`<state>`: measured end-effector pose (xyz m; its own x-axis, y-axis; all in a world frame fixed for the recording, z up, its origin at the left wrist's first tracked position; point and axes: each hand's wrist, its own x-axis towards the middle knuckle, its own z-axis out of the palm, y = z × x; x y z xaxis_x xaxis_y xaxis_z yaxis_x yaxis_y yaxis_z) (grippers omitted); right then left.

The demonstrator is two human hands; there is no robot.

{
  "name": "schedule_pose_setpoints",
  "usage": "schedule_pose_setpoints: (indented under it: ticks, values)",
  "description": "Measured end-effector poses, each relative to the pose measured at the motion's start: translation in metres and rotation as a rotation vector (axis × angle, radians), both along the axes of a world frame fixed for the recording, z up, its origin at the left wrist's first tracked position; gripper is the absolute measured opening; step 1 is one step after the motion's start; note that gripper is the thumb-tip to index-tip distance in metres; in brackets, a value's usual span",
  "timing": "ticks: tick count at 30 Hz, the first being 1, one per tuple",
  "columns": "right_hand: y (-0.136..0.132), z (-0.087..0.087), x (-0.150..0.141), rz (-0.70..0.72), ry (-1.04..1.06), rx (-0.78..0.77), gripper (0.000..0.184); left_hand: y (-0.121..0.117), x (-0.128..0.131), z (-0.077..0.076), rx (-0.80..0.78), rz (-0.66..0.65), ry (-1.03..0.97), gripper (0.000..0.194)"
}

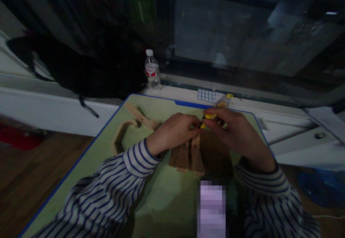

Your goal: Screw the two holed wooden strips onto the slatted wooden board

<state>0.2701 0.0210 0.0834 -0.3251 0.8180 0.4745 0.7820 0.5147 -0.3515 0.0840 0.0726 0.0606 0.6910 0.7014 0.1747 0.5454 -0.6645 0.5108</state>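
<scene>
My right hand (234,128) is closed in a pinch on a small yellow-and-black object (208,116), perhaps a short screwdriver handle; its exact kind is unclear. From the other side, the fingertips of my left hand (178,132) meet at the dark lower end of the same object, closed on it. Both hands are above a dark brown wooden board (217,155). Two light wooden pieces, a left strip (183,158) and a right strip (197,159), lie side by side on the board, their upper ends partly hidden by my left hand.
On the green, blue-edged tabletop (159,202), a curved wooden piece (118,137) and a flat wooden piece (138,114) lie left. Beyond, the sill holds a water bottle (152,71), a black bag (102,72), a blue-gridded sheet (207,95) and a small clear bag (223,101). A phone-like blurred patch (211,209) is in front.
</scene>
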Motion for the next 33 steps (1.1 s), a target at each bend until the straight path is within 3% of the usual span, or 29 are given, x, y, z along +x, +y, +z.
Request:
schedule_pose_setpoints:
  ticks: [8,20,26,33]
  values:
    - [0.0,-0.0011,-0.0021,-0.069,-0.014,-0.01,0.018,-0.0011,0.0025,-0.0018,0.033,0.011,0.031,0.022]
    - [-0.0053,0.0026,-0.0013,0.03,0.02,-0.034,0.036,0.0011,-0.0002,-0.0042,0.034,-0.053,0.028,0.019]
    - [-0.0035,0.0013,-0.0017,0.076,-0.014,-0.021,0.031,0.0003,0.0,-0.0042,0.055,-0.039,0.045,0.02]
    - [-0.001,0.0,-0.0016,0.02,-0.041,-0.009,0.023,-0.0005,0.0002,0.0006,0.05,0.016,0.037,0.021]
